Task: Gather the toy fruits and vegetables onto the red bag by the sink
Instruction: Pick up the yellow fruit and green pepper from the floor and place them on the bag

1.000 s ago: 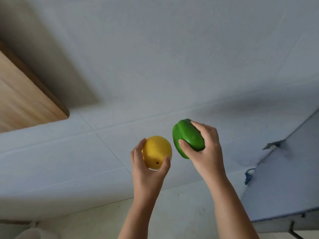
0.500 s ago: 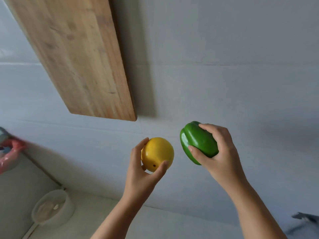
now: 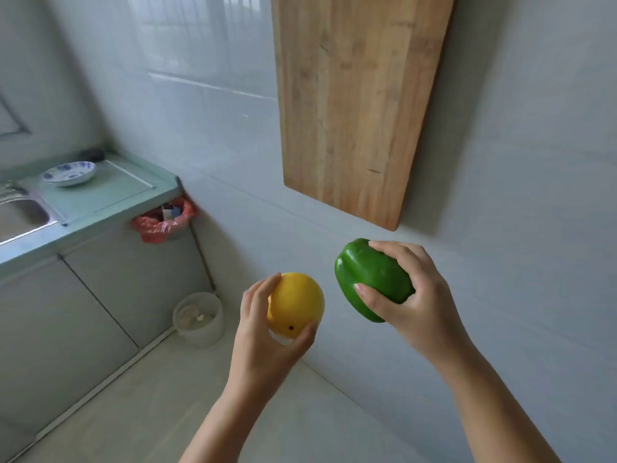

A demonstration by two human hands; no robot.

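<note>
Between my left hand's [image 3: 267, 342] curled fingers and thumb sits one yellow fruit [image 3: 297, 304], roundish, with a small dark dot facing me. Just beside it but apart, my right hand [image 3: 414, 305] grips one green pepper [image 3: 370, 279]. Its long axis slants from upper left to lower right, lobed end toward the yellow fruit. One red bag [image 3: 163, 222] hangs at the end corner of the counter [image 3: 100, 198], well apart to the upper left, and the sink [image 3: 20, 215] lies farther left. One bucket [image 3: 200, 325] stands below the bag, and open floor [image 3: 167, 412] lies between it and me.
</note>
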